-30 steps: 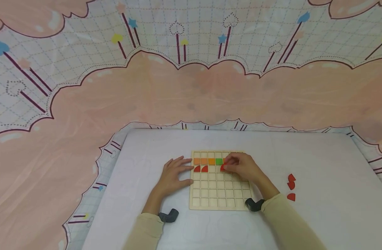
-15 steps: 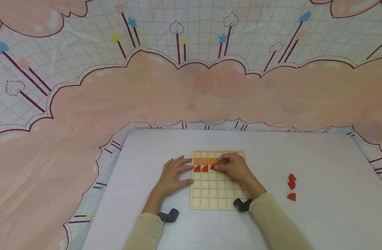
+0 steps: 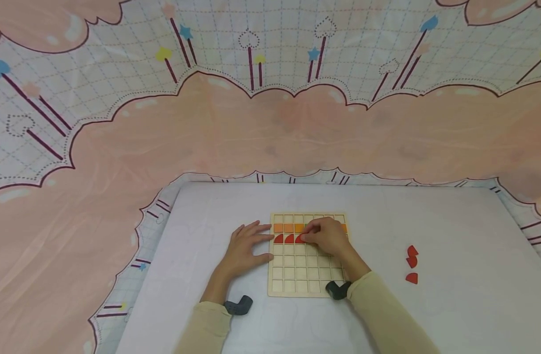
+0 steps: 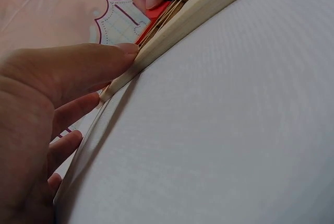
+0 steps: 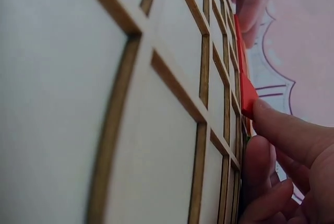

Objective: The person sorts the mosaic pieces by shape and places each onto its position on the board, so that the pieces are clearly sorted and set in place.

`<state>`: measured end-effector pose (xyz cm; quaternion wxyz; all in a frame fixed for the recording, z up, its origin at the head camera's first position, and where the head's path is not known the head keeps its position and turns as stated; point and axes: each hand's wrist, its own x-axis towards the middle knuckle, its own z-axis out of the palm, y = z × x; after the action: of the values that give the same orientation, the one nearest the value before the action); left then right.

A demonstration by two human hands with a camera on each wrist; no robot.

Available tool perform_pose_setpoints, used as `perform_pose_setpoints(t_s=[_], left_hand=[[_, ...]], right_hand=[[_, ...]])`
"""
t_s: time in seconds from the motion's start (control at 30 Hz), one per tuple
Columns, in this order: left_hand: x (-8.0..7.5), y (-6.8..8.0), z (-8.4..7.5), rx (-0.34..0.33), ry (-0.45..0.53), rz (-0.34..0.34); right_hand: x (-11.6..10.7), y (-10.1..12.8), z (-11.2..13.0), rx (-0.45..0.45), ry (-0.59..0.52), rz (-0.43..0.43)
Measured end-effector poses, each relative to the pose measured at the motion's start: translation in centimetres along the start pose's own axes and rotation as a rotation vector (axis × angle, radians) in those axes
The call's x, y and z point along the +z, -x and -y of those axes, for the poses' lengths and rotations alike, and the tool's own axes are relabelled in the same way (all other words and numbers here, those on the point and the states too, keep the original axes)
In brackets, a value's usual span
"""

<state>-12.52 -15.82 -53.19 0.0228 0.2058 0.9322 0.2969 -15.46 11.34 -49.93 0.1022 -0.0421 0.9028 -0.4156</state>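
A: Head view: right hand [image 3: 328, 237] has been sliding left along the square wooden grid board [image 3: 308, 275] and is now pinching the red quarter-circle wooden piece [image 3: 300, 239] into the third cell, beside two seated ones.

B: Left wrist view: left hand [image 4: 47, 109] is still lying spread, bracing the board's edge.

A: Right wrist view: fingertips [image 5: 282, 130] are pressing the piece down, apparently almost seated.

Right hand [image 3: 327, 237] has shifted left along the grid board [image 3: 307, 275], from beside the green tile to just short of the left hand's fingertips. Its red quarter-circle piece [image 3: 300, 239] now sits pressed into the cell beside the two red pieces [image 3: 284, 239] already placed.
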Motion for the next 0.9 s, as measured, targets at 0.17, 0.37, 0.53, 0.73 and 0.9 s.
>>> perform_pose_setpoints(t_s=[0.17, 0.37, 0.53, 0.73, 0.9], left_hand=[[-0.03, 0.0, -0.03, 0.0, 0.003, 0.001], [0.01, 0.0, -0.01, 0.001, -0.002, 0.003], [-0.01, 0.01, -0.01, 0.002, -0.001, -0.001], [-0.04, 0.02, 0.02, 0.008, -0.001, -0.003], [-0.07, 0.02, 0.04, 0.015, 0.004, -0.007]], right_hand=[[0.29, 0.07, 0.19, 0.007, 0.036, -0.026], [0.42, 0.13, 0.35, 0.025, 0.06, -0.035], [0.28, 0.16, 0.44, 0.036, 0.04, -0.014], [0.33, 0.08, 0.39, 0.025, 0.052, -0.011], [0.34, 0.01, 0.3, 0.021, 0.045, -0.01]])
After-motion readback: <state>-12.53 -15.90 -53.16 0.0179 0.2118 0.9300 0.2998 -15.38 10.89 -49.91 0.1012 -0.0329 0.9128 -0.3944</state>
